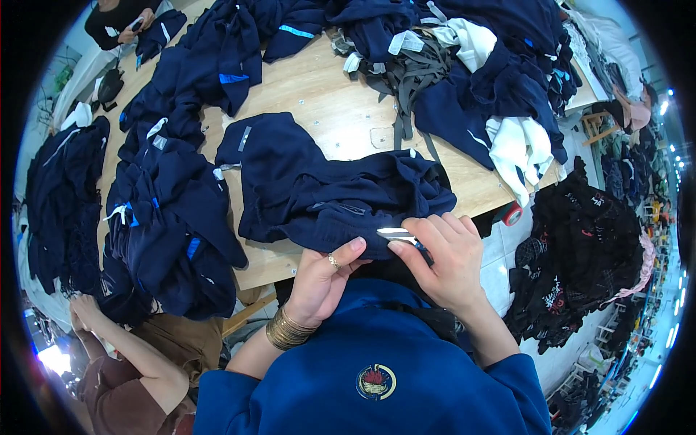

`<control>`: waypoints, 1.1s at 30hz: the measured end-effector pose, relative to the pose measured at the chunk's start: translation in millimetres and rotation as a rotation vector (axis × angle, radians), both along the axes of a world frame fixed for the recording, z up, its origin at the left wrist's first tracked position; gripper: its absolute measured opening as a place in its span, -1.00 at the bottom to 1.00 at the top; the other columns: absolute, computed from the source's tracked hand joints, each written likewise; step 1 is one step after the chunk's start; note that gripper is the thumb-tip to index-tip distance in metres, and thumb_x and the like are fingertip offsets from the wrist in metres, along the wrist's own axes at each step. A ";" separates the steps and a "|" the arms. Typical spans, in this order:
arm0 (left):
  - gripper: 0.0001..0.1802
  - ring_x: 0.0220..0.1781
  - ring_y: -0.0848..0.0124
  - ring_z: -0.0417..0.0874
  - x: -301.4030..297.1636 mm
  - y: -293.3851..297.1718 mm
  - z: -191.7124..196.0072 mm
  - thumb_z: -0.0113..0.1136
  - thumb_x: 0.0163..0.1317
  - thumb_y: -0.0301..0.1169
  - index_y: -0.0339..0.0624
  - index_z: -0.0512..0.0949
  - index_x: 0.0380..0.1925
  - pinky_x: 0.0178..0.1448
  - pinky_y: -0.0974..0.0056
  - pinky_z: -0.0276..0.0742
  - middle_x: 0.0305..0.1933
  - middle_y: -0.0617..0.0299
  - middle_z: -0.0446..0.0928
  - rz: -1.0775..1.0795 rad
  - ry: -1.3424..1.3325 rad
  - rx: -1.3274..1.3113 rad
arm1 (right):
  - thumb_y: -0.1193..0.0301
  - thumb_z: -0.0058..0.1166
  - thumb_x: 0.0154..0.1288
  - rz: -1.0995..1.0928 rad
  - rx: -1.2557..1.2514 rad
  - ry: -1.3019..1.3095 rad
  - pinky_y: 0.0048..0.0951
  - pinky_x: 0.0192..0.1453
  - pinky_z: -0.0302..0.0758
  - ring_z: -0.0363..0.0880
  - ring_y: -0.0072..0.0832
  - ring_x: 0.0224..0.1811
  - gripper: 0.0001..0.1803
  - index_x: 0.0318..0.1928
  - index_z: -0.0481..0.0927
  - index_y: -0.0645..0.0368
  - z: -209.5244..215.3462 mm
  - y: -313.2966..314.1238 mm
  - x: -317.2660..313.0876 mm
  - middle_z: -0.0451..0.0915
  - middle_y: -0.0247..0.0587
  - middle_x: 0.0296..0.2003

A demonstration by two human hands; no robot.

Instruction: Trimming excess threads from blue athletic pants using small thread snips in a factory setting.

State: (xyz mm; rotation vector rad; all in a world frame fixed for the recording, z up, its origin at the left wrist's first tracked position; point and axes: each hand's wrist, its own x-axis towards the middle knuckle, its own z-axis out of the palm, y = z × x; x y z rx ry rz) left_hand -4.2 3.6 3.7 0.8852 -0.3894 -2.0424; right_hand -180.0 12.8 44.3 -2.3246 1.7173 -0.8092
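Note:
A navy blue garment (283,163) lies bunched on the table in front of me, its thick band toward my body. My left hand (319,286), with a ring and a stack of gold bangles, pinches the near edge of that band between thumb and fingers. In my right hand (451,254) are small thread snips (396,234) with silver blades and a blue handle. Their blades point left and lie over the band, just right of my left thumb. My right fingers hide most of the handle.
Navy garments (170,196) are heaped along the left and far side of the wooden table (348,130). Dark straps (417,72) and white cloth (518,148) lie far right. A black clothing pile (580,254) stands right. A co-worker's hands (87,312) are at lower left; another person (119,25) sits far left.

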 end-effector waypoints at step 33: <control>-0.69 -0.16 0.43 0.53 10.1 -3.5 1.5 0.19 0.12 -0.47 -0.25 0.45 -0.11 -0.03 0.33 0.48 -0.14 0.18 0.51 -0.030 -0.001 -0.018 | 0.32 0.22 0.00 0.072 0.113 -0.245 -0.45 -0.44 0.20 0.41 -0.46 -0.54 -0.72 -0.28 0.52 0.17 4.5 6.6 -0.6 0.48 -0.31 -0.54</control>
